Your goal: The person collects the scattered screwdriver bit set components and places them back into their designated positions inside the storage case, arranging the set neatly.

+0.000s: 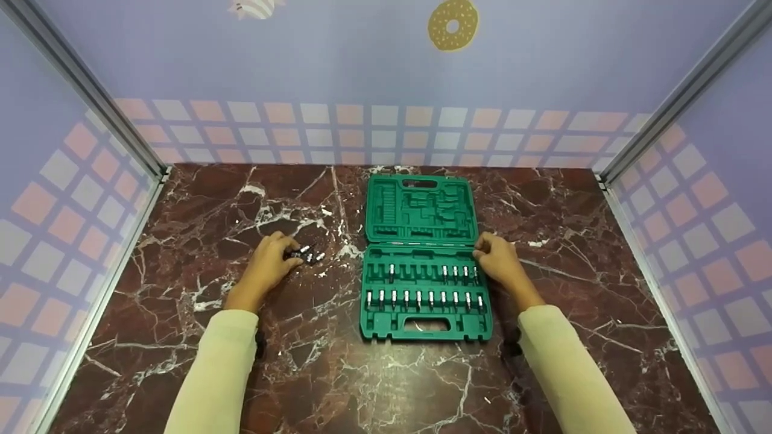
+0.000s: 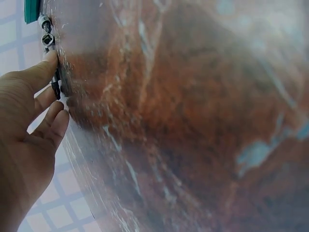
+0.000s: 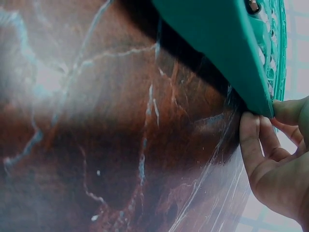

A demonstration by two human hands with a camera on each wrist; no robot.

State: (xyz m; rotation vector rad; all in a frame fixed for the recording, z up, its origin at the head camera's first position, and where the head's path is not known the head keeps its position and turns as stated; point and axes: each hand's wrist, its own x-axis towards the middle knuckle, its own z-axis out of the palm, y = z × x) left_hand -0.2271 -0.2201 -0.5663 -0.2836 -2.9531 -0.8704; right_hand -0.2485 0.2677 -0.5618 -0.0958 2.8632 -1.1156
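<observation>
An open green plastic tool case (image 1: 383, 330) lies flat with its lid (image 1: 422, 187) folded back. Two rows of silver bit sockets (image 1: 418, 299) sit in its lower half; the upper row has several bare slots. Left of the case is a small pile of loose bit sockets (image 1: 318, 257). My left hand (image 1: 268, 262) is at this pile, pinching a dark-tipped bit socket (image 2: 56, 91) between thumb and fingers; the thumb partly hides it. My right hand (image 1: 499, 259) grips the case's right edge near the hinge, thumb on the upper side and fingers against the outer wall (image 3: 231, 72).
The case and pile rest on a dark red marbled tabletop (image 1: 313, 374). Purple panels with a checked band (image 1: 338, 132) enclose the back and both sides, with metal corner posts (image 1: 675, 84).
</observation>
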